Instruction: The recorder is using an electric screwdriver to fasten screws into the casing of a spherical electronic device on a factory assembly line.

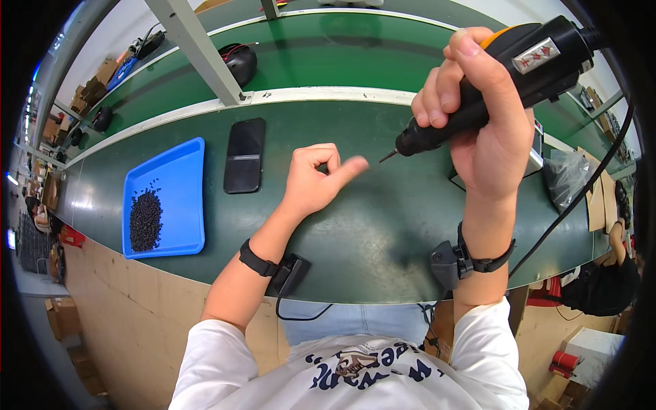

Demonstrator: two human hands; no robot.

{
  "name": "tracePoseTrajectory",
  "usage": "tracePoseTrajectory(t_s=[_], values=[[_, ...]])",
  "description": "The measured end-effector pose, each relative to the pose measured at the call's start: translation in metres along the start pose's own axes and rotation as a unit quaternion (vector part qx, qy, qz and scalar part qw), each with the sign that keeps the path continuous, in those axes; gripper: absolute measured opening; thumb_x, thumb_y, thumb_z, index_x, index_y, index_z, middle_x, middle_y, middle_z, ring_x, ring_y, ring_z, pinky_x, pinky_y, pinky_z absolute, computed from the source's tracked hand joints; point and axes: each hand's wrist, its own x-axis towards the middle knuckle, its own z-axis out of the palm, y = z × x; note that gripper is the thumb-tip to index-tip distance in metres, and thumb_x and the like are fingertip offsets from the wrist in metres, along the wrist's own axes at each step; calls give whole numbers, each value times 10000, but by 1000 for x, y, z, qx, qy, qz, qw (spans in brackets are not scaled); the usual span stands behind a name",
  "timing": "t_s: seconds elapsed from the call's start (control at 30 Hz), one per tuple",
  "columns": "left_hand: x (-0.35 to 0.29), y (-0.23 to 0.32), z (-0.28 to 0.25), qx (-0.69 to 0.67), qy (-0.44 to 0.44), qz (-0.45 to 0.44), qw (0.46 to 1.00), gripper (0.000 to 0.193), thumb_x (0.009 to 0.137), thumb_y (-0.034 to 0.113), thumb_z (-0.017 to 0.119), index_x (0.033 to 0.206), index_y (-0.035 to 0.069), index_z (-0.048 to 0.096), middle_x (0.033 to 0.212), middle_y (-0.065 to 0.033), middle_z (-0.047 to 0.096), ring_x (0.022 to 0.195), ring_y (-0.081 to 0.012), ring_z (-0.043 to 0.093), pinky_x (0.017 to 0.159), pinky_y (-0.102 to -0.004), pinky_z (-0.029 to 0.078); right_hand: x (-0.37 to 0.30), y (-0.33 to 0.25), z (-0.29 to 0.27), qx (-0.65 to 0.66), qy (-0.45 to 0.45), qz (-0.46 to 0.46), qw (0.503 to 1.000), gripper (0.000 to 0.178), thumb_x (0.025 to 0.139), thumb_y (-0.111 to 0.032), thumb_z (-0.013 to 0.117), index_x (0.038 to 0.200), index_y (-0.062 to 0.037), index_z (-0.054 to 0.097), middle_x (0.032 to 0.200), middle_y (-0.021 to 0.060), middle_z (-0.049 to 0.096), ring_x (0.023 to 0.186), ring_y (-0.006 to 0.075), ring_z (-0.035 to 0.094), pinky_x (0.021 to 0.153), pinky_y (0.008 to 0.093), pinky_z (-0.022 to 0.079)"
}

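Observation:
My right hand [493,126] is wrapped round a black electric screwdriver [437,133] with an orange patch, raised over the right side of the bench. Its thin bit points down and left, towards my left hand [318,176]. The left fingers are curled in, with the thumb stretched out short of the bit tip. Whatever those fingers may hold is hidden. Left of that hand lies a dark phone-like slab [244,156] with a pale band across its middle. Farther left, a blue tray [183,198] bears a heap of small black pieces [145,220], too small to name.
A dark cable [591,181] runs down from the screwdriver along the right. A clear plastic bag [567,174] and cardboard lie at the bench's right end. A grey metal post [198,51] stands at the back left, near a black rounded object [238,65]. Another person [594,283] is at the far right.

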Motion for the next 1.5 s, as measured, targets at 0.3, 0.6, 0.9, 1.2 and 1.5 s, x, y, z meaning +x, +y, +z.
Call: tracePoseTrajectory(t_s=[0.3,0.6,0.9,1.2,1.5], values=[[-1,7,16,-360,-78,152,917,228,1016,220,579,969,0,616,1003,-96,618,868,-172,596,782,-307,485,-2,5,4,8,-26,30,999,207,947,-201,592,961,3,555,600,43,489,501,141,494,524,321,439],[5,6,16,-444,-100,84,886,283,1025,239,564,829,36,549,816,-36,524,758,-159,551,698,-292,442,1,-5,-9,41,-16,19,999,195,978,-205,543,983,-11,530,619,26,454,520,138,465,532,317,424],[4,-1,12,-351,-14,80,933,406,867,-22,680,1244,45,546,1294,-145,545,987,-190,602,791,-295,510,1,-19,-13,28,5,-5,1000,191,940,-191,622,950,-12,556,604,35,491,505,134,496,524,296,445],[51,-10,-40,-14,170,-27,985,852,802,171,800,1518,81,346,1508,-203,414,1351,-326,471,994,-391,503,0,-34,-21,73,8,-39,997,171,913,-156,686,900,-8,601,595,33,535,476,120,525,496,287,472],[157,-60,-146,239,328,-111,907,1167,541,340,913,1479,-14,316,1451,-232,408,1375,-364,399,1144,-404,374,0,-44,-29,95,21,-35,995,174,895,-136,712,892,-10,593,612,32,549,498,110,539,495,270,475]])
